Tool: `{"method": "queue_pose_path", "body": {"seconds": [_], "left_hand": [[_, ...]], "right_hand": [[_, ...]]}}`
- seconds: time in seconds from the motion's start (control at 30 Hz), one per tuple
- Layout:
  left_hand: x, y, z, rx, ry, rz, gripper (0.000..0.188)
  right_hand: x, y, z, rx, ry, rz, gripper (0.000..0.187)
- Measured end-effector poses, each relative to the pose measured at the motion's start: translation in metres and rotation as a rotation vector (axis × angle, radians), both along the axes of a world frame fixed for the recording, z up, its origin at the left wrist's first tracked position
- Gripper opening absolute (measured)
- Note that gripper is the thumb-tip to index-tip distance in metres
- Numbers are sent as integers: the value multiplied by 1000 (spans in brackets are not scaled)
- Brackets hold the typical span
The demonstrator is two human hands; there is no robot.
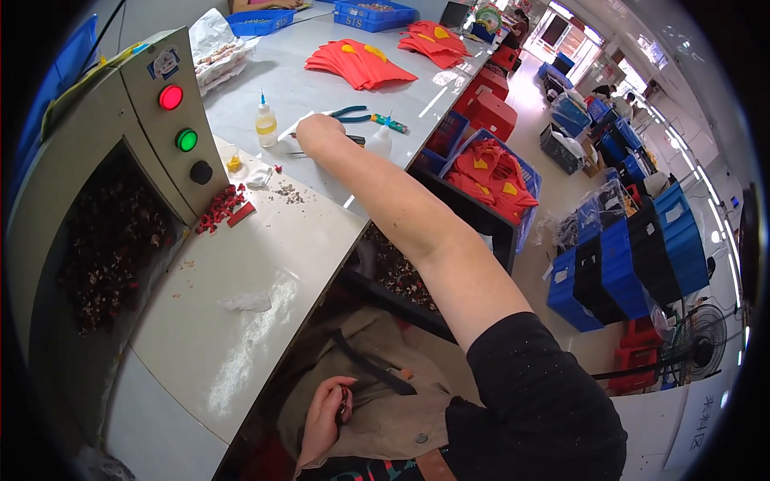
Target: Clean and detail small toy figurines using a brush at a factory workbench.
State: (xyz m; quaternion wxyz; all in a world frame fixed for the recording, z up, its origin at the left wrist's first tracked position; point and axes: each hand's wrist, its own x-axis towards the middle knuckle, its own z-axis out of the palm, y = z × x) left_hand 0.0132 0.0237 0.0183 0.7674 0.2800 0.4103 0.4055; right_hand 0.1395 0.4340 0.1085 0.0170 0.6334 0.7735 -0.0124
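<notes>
My right hand (319, 135) reaches far over the work table, closed, its fingertips mostly hidden behind the back of the hand. A thin white edge shows beside the fingers; I cannot tell whether they grip it. Around that hand lie pliers (350, 109) with dark blue handles, a green-handled tool (390, 123), a dark handle (355, 139) and a pale squeeze bottle (380, 144). To its left stands a needle-tip bottle (265, 127) with yellow liquid. Down by my lap, my left hand (324, 413) curls around a small dark object (343, 405) that is mostly covered.
At left stands a grey machine (152, 88) with red and green lights, a black knob and dark small pieces inside. Red bits (218, 210) lie beside it. Red fabric pieces (353, 64) are stacked farther back. A black bin (401, 280) of small pieces sits under my right arm.
</notes>
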Motion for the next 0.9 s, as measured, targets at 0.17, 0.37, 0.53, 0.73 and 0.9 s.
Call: {"method": "queue_pose_path", "body": {"seconds": [0.17, 0.37, 0.53, 0.73, 0.9], "left_hand": [[-1, -1, -2, 13, -4, -14, 28], [0, -5, -4, 70, 6, -82, 33], [-15, -13, -25, 90, 77, -37, 36], [-18, -13, -28, 147, 181, 36, 41], [-20, -7, -27, 117, 233, 14, 41]], "right_hand": [[0, -10, 4, 71, 44, -34, 28], [18, -4, -13, 560, 267, 284, 25], [1, -142, 47, 575, 694, 418, 17], [30, -275, 4, 0, 1273, 478, 21], [35, -308, -55, -410, 1491, 265, 13]]}}
